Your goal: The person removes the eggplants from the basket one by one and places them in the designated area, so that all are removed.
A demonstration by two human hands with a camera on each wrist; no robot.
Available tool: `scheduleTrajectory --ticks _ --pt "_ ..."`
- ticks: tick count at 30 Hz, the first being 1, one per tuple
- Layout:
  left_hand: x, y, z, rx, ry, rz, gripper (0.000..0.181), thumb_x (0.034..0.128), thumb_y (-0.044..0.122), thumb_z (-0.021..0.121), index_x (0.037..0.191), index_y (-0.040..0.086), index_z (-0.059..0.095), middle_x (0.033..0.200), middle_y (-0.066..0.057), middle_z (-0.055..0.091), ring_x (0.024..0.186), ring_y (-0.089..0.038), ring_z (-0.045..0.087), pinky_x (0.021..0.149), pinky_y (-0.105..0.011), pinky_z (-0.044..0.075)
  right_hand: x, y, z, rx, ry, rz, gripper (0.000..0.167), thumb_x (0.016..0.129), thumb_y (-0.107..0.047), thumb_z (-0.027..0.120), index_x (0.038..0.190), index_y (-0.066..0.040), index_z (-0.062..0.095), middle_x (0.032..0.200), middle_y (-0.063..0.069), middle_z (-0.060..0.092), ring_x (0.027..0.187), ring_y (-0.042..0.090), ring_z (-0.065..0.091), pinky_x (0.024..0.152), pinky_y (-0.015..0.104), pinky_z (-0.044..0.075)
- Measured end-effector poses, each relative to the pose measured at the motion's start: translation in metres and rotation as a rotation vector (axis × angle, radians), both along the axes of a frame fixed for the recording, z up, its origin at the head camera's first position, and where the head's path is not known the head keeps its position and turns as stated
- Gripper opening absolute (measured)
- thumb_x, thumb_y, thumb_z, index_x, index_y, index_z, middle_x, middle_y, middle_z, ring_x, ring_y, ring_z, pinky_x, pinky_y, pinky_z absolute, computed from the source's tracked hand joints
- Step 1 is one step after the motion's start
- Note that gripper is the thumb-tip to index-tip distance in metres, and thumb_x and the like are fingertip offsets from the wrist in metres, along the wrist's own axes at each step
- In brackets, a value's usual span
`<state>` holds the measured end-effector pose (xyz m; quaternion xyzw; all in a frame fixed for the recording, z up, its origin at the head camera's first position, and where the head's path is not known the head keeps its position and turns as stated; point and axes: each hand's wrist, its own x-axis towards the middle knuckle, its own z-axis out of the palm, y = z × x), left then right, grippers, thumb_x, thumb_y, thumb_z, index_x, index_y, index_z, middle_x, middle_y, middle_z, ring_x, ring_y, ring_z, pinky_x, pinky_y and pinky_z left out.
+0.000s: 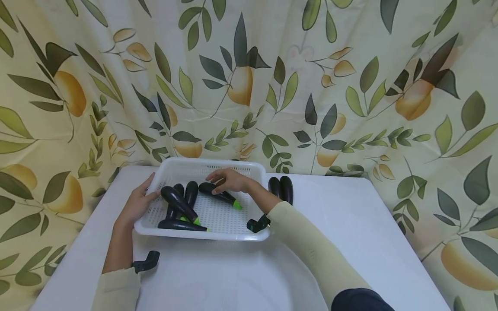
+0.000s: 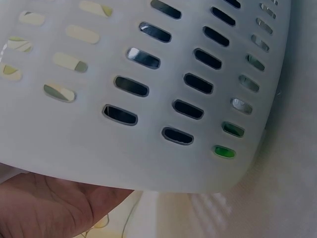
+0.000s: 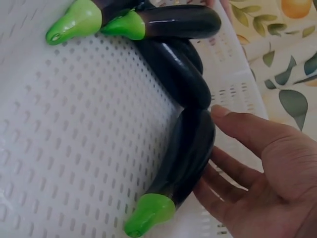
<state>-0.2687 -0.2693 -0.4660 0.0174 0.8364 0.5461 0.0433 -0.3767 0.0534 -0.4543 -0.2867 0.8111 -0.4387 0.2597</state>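
Observation:
A white perforated plastic basket (image 1: 233, 237) stands on the table with several dark eggplants with bright green stem ends inside it. My left hand (image 1: 136, 203) holds the basket's left rim, thumb over the edge; the left wrist view shows part of its palm (image 2: 59, 203) beside the rim. Over the basket, my right hand (image 1: 229, 180) is at a single eggplant (image 1: 218, 192) that lies apart from the left group. In the right wrist view, this eggplant (image 3: 185, 153) rests on the basket floor, with the thumb and loosely bent fingers (image 3: 233, 168) along its side.
Two more eggplants (image 1: 286, 190) lie on the white table (image 1: 342, 211) just right of the basket. Other eggplants (image 1: 180, 204) overlap in the basket's left part. A fruit-and-leaf patterned curtain (image 1: 272, 86) hangs behind the table. Each wrist wears a black camera mount (image 1: 147, 261).

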Motion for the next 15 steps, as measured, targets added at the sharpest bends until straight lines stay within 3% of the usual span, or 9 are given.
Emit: scheduleTrajectory --ticks 15 --pt "-0.0004 0.0011 -0.0009 0.023 0.014 0.001 0.068 0.1105 0.015 0.047 0.17 0.019 0.013 0.168 -0.027 0.026 0.136 -0.057 0.048 0.101 -0.064 0.051 0.0009 -0.0022 -0.0035 0.115 0.031 -0.026 0.056 0.091 0.004 0.079 0.143 -0.008 0.064 0.144 0.019 0.06 0.127 0.033 0.064 0.099 0.036 0.057"
